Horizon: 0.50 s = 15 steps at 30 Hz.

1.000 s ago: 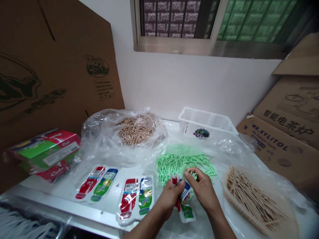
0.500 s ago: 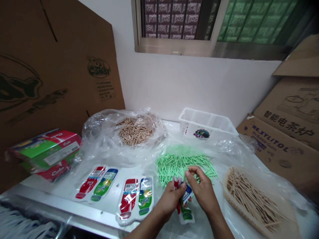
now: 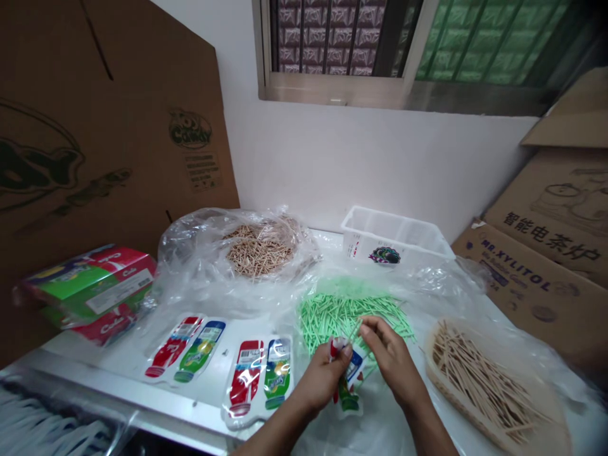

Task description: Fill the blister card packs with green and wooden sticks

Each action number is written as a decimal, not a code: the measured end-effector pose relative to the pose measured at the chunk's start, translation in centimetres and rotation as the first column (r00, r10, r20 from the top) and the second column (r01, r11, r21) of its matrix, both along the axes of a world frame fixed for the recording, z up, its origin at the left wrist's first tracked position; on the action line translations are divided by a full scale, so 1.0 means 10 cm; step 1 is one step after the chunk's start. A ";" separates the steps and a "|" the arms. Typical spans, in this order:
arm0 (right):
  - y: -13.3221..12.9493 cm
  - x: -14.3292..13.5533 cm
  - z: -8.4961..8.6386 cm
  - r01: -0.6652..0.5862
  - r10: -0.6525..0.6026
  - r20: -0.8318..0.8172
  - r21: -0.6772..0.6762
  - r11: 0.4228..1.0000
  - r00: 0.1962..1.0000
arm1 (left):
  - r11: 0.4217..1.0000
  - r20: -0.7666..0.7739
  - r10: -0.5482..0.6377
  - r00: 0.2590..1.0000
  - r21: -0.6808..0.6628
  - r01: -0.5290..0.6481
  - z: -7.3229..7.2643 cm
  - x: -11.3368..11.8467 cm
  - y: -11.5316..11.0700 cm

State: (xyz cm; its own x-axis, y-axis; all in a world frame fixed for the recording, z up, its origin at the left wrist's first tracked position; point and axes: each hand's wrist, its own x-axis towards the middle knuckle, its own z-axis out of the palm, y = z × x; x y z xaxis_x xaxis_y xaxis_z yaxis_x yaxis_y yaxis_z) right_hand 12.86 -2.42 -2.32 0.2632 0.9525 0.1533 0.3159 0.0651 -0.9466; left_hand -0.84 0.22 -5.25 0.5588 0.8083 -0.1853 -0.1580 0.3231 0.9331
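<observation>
My left hand (image 3: 327, 375) is closed on a bottle-print packet (image 3: 350, 386) in red, blue and green, folded or bunched at its top. Just to the right, my right hand (image 3: 386, 351) pinches a thin pale green stick (image 3: 355, 329) between thumb and finger, close above the packet. Behind both hands lies a heap of green sticks (image 3: 332, 313) on clear plastic. Two flat packets with red and green bottle prints, one in the middle (image 3: 246, 380) and one further left (image 3: 173, 348), lie on the table.
Brown sticks (image 3: 259, 253) lie in a clear bag at the back. A basket (image 3: 444, 377) of long brown sticks is at right, a white bin (image 3: 394, 234) by the wall. Shiny packs (image 3: 109, 285) and cardboard boxes (image 3: 536, 253) flank the table (image 3: 118, 380).
My right hand has shifted slightly, and a green stick now shows at its fingertips. The packet in my left hand has turned and tilted a little.
</observation>
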 end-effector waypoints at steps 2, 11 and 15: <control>0.03 0.03 0.02 -0.014 0.014 -0.047 0.005 1.000 0.999 | 0.999 -0.016 -0.022 1.000 0.042 0.023 0.01 -0.01 0.01; 0.06 0.11 0.16 0.153 -0.101 -0.225 0.229 0.961 0.969 | 0.909 -0.081 -0.076 0.994 0.404 0.103 0.20 -0.13 -0.02; 0.04 0.29 0.15 0.214 -0.135 -0.310 0.234 0.948 0.941 | 0.888 -0.156 0.056 0.986 0.460 0.022 0.22 -0.17 0.05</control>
